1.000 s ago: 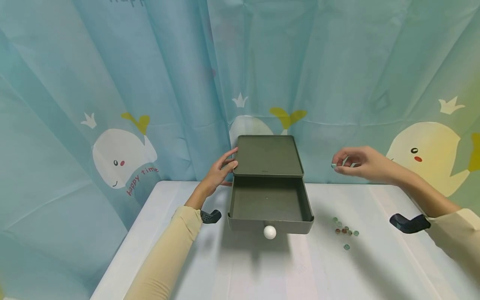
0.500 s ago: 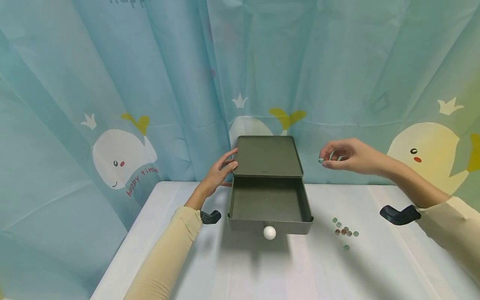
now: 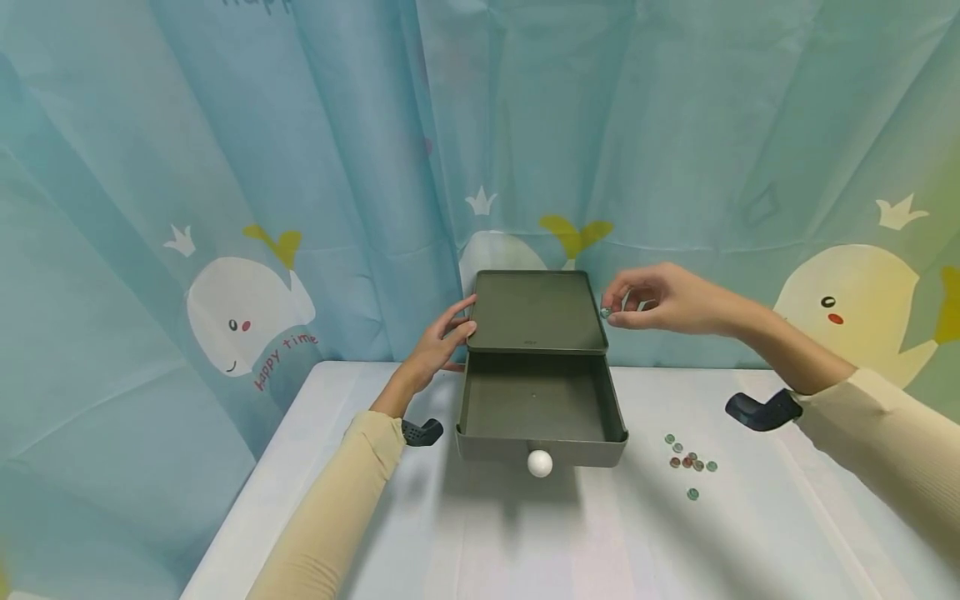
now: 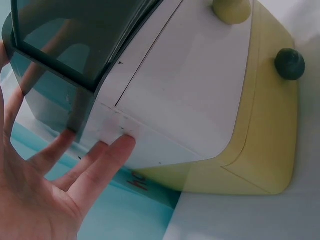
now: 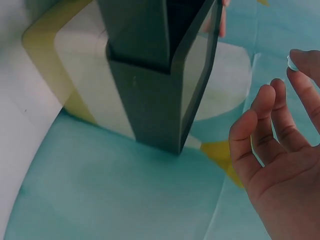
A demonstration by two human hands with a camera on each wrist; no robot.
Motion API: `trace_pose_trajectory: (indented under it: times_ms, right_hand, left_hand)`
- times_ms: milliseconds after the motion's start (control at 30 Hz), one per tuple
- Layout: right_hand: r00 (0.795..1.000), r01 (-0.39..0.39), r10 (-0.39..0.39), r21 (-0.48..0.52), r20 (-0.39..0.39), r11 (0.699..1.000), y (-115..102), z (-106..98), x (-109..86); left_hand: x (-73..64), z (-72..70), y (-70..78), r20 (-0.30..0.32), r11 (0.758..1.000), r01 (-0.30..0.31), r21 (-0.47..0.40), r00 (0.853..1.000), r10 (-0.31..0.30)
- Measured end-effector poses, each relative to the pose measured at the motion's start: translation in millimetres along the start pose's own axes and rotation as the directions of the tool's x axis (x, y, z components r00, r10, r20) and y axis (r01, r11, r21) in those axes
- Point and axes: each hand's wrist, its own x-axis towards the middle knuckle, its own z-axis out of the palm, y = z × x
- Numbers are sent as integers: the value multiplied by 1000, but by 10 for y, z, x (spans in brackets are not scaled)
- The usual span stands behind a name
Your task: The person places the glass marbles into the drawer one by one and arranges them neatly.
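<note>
A dark green drawer box (image 3: 536,310) stands on the table with its drawer (image 3: 536,408) pulled out, a white knob (image 3: 539,463) on the front. My left hand (image 3: 431,354) rests with its fingers spread along the box's left side. The left wrist view shows that the green box tops a stack, with a white drawer unit (image 4: 185,75) and a yellow one (image 4: 275,115) beneath. Beside the box's right edge, in the air, my right hand (image 3: 675,300) pinches a small glass marble (image 3: 605,312) between thumb and index finger; its other fingers are loosely bent in the right wrist view.
Several green and reddish-brown glass marbles (image 3: 687,462) lie on the white table (image 3: 750,533), right of the drawer. A blue curtain (image 3: 360,208) printed with whales hangs close behind the stack. A black device (image 3: 763,412) sits at the right wrist.
My right hand has moved left with the marble, from well right of the drawer box to its right edge. The left hand and the drawer have stayed put.
</note>
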Motion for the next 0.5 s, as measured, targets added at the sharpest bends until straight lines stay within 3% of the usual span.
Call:
trace_pose_trajectory:
  times_ms: [500]
  right_hand:
    - [978,162,-169,71,118,984,-204,276,411]
  left_hand:
    - [-6,7,10,-3,1000,-1,-29,1000,1]
